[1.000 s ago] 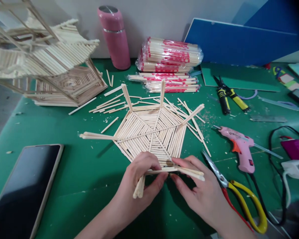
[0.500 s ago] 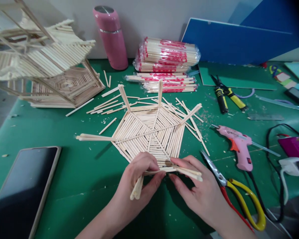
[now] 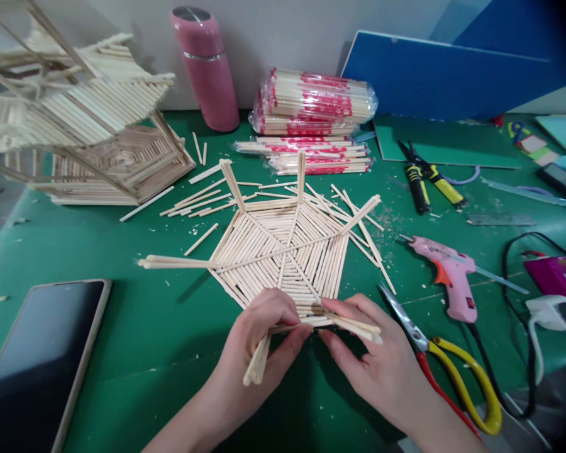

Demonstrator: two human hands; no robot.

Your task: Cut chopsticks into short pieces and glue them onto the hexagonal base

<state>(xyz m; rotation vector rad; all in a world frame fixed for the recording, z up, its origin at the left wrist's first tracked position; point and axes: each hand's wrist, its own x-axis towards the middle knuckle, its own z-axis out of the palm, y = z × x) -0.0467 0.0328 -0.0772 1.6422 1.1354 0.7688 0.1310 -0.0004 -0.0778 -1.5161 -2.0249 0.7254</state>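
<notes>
A hexagonal panel of thin wooden sticks (image 3: 268, 251) lies on the green table, with bundled-stick posts standing out from its corners. At its near edge, my left hand (image 3: 264, 340) is closed around a short wooden stick (image 3: 318, 321), thumb and fingers pinching its left part. One post (image 3: 256, 362) pokes out between the fingers of that hand. My right hand (image 3: 377, 352) closes on the stick's right end from both sides, beside another corner post (image 3: 358, 327). Fingers hide part of the near edge.
Scissors (image 3: 422, 343) and a pink glue gun (image 3: 446, 270) lie to the right, near pliers (image 3: 422, 176). A phone (image 3: 47, 352) is at left. Behind are a stick-built model (image 3: 108, 126), a pink bottle (image 3: 210, 75), wrapped stick bundles (image 3: 318, 104) and loose sticks (image 3: 200, 201).
The whole view has shifted slightly, so the surroundings appear a little further left. Both hands keep the same hold at the panel's near edge.
</notes>
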